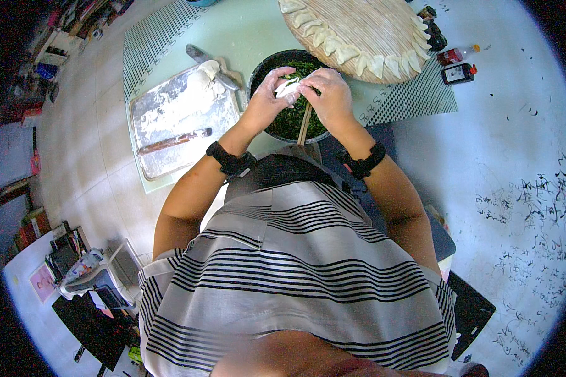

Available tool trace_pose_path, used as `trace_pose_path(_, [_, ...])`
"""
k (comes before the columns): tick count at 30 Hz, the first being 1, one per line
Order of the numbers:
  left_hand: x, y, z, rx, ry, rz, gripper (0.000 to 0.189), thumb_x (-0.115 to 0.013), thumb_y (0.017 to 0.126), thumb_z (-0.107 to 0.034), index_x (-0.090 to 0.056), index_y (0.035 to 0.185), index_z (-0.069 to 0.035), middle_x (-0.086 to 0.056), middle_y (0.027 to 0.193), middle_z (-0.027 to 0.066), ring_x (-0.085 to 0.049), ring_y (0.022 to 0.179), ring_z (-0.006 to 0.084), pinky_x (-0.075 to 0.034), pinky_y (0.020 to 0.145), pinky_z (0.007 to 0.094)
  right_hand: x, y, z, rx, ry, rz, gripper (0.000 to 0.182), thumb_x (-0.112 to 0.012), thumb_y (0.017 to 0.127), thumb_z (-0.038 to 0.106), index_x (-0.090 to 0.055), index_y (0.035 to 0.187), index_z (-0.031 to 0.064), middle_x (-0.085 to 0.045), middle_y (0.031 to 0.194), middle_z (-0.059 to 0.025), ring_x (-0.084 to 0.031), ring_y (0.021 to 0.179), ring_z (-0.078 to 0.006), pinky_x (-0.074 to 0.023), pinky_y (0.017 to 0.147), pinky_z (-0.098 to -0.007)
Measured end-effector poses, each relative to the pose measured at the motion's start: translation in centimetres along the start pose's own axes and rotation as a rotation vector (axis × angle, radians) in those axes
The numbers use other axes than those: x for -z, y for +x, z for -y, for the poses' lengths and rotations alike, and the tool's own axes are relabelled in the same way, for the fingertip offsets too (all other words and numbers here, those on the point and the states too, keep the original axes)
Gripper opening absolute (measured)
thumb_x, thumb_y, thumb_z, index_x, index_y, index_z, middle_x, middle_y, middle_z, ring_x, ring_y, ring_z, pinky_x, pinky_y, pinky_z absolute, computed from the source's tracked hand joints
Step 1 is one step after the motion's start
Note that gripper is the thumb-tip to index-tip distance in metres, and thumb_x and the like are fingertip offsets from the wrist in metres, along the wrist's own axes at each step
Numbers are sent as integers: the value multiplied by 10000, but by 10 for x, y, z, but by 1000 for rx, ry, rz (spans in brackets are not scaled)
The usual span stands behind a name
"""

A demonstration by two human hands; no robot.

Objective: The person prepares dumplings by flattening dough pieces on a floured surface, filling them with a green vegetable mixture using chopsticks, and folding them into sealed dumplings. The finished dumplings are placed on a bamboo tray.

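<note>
A folded dumpling wrapper (288,88), with a bit of green filling showing at its upper edge, is held over a dark bowl. My left hand (272,94) supports it from the left between thumb and fingers. From the right, my right hand (328,92) pinches its edge. Below both hands, chopped green filling (287,123) fills much of the bowl (251,80). Wooden chopsticks (305,123) lean in the filling against the near rim. Both hands look dusted with flour.
A floured board (170,118) lies at the left, bearing a wooden rolling pin (174,141), dough (209,70) and a knife (225,81). Folded dumplings (346,53) line the edge of a round woven tray (358,23) at the upper right. Bottles (458,74) stand beyond it.
</note>
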State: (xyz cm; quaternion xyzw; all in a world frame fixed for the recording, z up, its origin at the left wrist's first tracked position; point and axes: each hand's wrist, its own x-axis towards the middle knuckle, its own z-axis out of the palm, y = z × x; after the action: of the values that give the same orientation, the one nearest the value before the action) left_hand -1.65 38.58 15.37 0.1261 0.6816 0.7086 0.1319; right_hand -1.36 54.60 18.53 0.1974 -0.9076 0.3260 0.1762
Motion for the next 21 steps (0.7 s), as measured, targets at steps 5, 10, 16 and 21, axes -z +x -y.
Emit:
trace_pose_path(5, [-2, -1, -8, 22, -82, 17, 452, -593, 786, -42, -383, 1186, -41, -540, 864, 36, -501, 728, 88, -446, 638, 216, 1, -1, 1, 36, -48, 10, 147, -633, 675, 174, -640, 760, 54, -585, 795, -82, -554, 778, -256, -435, 713, -358])
trace_pose_path(10, [-2, 0, -5, 9, -110, 44, 445, -574, 795, -25, -368, 1190, -29, -539, 895, 47, -506, 727, 88, -458, 633, 219, 0, 2, 3, -156, 109, -7, 132, -623, 680, 175, -633, 741, 58, -582, 789, -80, -551, 756, -254, -430, 687, -362])
trace_pose_path(16, [-3, -1, -6, 82, -203, 74, 480, -580, 785, -18, -345, 1203, -31, -539, 923, 68, -533, 772, 110, -484, 652, 230, 2, 5, 2, 132, -114, 27, 137, -622, 671, 182, -633, 753, 72, -587, 797, -56, -549, 789, -240, -419, 698, -365])
trace_pose_path(21, [-3, -2, -1, 86, -229, 92, 503, -591, 795, -69, -333, 1226, -44, -530, 942, 65, -541, 762, 116, -475, 649, 234, -3, -1, -6, 142, -168, -1, 108, -604, 662, 181, -609, 727, 96, -573, 782, -39, -541, 798, -232, -404, 717, -384])
